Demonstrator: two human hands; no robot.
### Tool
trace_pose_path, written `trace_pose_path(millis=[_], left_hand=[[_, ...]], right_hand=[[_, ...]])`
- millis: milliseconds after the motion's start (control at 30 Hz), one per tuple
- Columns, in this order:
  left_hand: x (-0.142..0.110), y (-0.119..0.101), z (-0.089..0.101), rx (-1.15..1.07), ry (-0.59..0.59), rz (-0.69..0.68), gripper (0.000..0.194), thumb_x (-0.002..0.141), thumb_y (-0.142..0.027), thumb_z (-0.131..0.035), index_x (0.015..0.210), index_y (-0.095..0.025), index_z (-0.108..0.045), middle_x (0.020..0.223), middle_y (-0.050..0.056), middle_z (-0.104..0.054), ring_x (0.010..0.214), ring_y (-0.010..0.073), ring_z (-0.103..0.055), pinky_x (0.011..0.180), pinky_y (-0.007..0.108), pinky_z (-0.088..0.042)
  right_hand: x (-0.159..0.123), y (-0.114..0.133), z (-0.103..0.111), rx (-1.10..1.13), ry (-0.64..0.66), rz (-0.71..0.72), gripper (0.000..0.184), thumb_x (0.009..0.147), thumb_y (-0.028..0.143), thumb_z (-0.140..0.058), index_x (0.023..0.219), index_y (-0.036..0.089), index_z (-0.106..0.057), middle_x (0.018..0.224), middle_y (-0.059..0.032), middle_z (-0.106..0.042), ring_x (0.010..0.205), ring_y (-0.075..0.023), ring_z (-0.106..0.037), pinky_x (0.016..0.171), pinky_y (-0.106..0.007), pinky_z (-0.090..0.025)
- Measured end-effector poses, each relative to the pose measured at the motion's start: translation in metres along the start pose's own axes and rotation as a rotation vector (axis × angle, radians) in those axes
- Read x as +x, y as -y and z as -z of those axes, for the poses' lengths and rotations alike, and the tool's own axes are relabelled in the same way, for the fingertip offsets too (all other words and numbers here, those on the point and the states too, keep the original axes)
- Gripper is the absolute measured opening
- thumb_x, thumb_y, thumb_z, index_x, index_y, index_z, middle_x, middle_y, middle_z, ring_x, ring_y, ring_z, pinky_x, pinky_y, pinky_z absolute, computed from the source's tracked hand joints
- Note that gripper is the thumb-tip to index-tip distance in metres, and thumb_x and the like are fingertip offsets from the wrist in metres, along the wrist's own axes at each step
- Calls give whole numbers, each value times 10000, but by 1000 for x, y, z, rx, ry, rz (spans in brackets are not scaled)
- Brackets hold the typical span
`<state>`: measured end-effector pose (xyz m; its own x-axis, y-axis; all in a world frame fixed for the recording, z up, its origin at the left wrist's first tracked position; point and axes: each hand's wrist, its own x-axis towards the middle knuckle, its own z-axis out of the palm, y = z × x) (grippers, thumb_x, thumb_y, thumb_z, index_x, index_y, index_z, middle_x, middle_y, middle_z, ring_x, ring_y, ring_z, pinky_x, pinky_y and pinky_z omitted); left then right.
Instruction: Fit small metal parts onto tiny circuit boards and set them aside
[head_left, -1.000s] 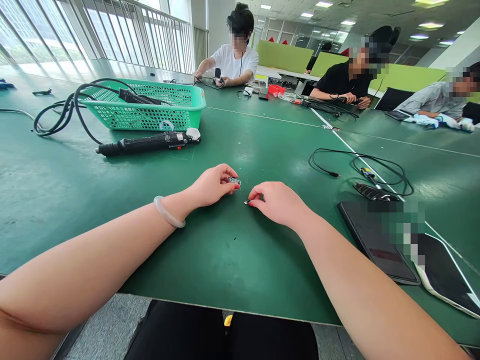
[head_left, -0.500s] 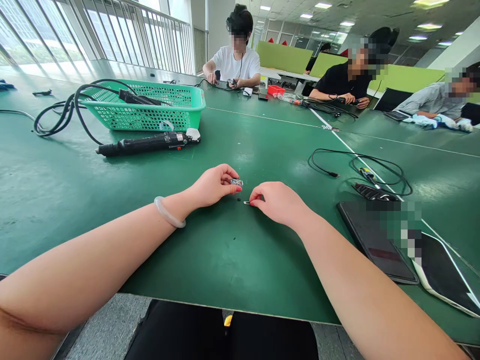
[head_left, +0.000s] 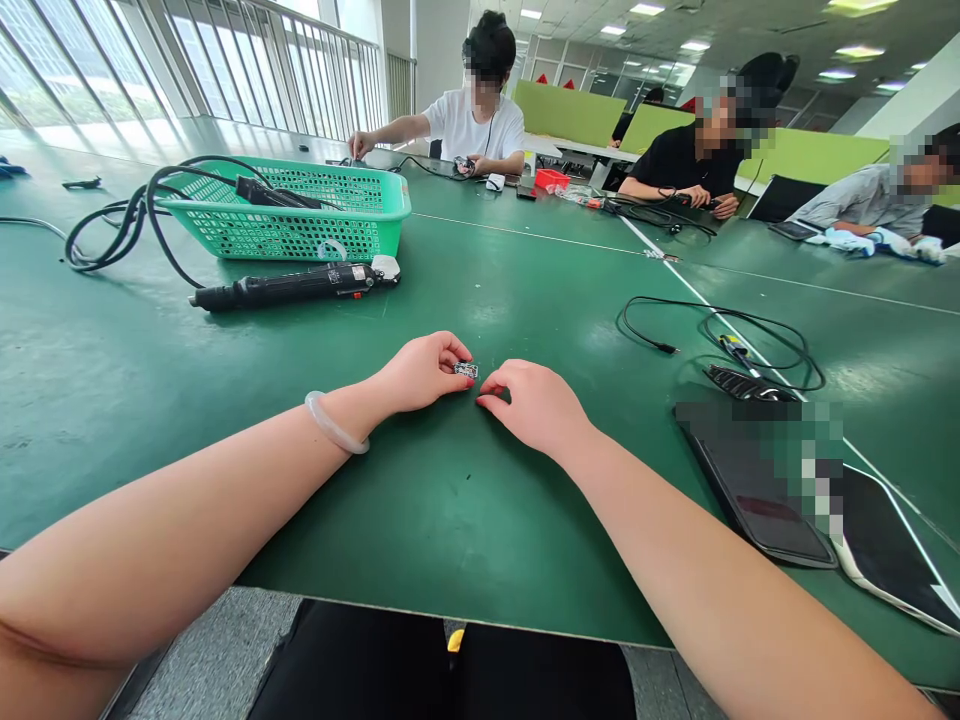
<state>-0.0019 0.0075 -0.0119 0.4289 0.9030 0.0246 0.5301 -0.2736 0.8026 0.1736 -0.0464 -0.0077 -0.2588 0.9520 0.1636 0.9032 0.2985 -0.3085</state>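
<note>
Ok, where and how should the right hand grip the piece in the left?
Probably pinch the piece by its exposed right end, coming from the right. The left hand covers its left end, and the exposed end faces the right hand. Can't tell whether that hand holds anything.

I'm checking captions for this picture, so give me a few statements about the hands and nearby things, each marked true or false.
1. The left hand holds a small patterned piece. True.
2. The right hand touches the black tool. False: it is beside the left hand.
3. A pale bracelet circles the left wrist. True.
4. The black tool lies inside the green basket. False: it lies on the table in front of the basket.
</note>
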Motion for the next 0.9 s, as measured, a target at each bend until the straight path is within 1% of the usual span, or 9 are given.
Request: trace_pose_path(millis=[100, 233, 333, 433, 533, 633, 767, 833, 900], left_hand=[[0, -1, 1, 17, 13, 7, 303, 656, -296, -683, 908, -175, -564, 772, 9, -639, 692, 133, -594, 630, 260, -452], [0, -1, 1, 14, 30, 18, 295, 664, -297, -678, 909, -182, -560, 766, 6, -666, 679, 137, -612, 606, 255, -445], [-1, -3, 2, -26, 49, 23, 295, 668, -305, -682, 906, -180, -559, 761, 7, -687, 690, 144, -635, 620, 258, -451], [-2, -6, 2, -65, 75, 34, 306, 671, -323, -690, 903, -175, -556, 757, 16, -701, 707, 155, -653, 632, 263, -457], [-4, -9, 2, -72, 89, 39, 308, 694, -353, -675, 918, -175, -560, 729, 19, -702, 691, 158, -649, 613, 266, -451], [-5, -10, 1, -85, 111, 15, 299, 717, -362, -658, 933, -176, -565, 725, 21, -700, 699, 157, -646, 624, 270, -456], [-6, -11, 1, -122, 124, 9, 286, 712, -343, -668, 914, -172, -561, 728, 21, -696, 711, 154, -653, 658, 274, -473], [-6, -12, 1, -105, 111, 17, 291, 707, -351, -674, 908, -172, -562, 723, 19, -694, 694, 153, -653, 642, 270, -471], [-5, -12, 3, -69, 88, 35, 292, 706, -356, -674, 906, -173, -565, 724, 19, -693, 673, 150, -648, 611, 262, -463]], right_hand=[[1, 2, -4, -5, 4, 4, 151, 829, 258, -544, 766, 229, -677, 793, -7, -626, 704, -137, -544, 573, -267, -357], [1, 0, -3, 10, -13, 20, 158, 830, 240, -534, 738, 217, -661, 775, -9, -616, 691, -134, -534, 576, -265, -356], [2, -3, 0, 72, -80, 17, 171, 841, 227, -524, 730, 214, -653, 780, -7, -614, 687, -130, -526, 587, -263, -363], [1, -5, 4, 186, -165, 22, 157, 850, 218, -520, 754, 214, -645, 790, -3, -618, 686, -126, -525, 599, -256, -379], [0, -5, 5, 247, -206, 52, 146, 856, 195, -510, 773, 206, -630, 822, -8, -625, 701, -126, -533, 611, -254, -391], [0, -5, 4, 184, -227, 120, 169, 870, 169, -479, 778, 198, -618, 849, -18, -624, 725, -131, -536, 622, -260, -385], [0, -8, 4, 4, -241, 243, 201, 892, 165, -433, 809, 190, -615, 846, -30, -611, 723, -135, -516, 604, -263, -358], [-1, -11, 7, -65, -201, 279, 206, 885, 148, -426, 811, 187, -614, 843, -30, -607, 719, -134, -505, 595, -262, -346], [-1, -15, 9, -106, -125, 294, 220, 872, 119, -419, 800, 189, -615, 834, -23, -607, 722, -131, -503, 592, -258, -338]])
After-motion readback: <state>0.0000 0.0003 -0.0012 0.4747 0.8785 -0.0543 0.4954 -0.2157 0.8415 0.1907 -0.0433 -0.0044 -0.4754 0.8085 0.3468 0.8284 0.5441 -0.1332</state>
